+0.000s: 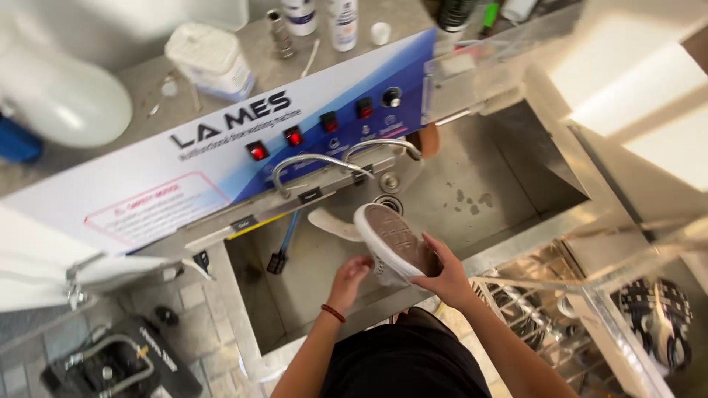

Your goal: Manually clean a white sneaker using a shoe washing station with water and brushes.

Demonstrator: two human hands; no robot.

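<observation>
The right hand [445, 278] curls around the heel end of a white shoe [392, 243], fingers wrapped over the edge of its brownish sole, which is turned upward. The left hand [349, 274], with a dark red band at the wrist, closes on the shoe's side from below, fingers bent against it. The shoe is held over a steel sink basin [472, 199], just under two curved metal taps [324, 162]. Behind them rises a white-and-blue control panel [221, 155] with red switches. Beyond it, a grey surface [147, 81] carries a white tub [210, 59] and bottles [343, 22]. A tiled floor [199, 309] shows at lower left
</observation>
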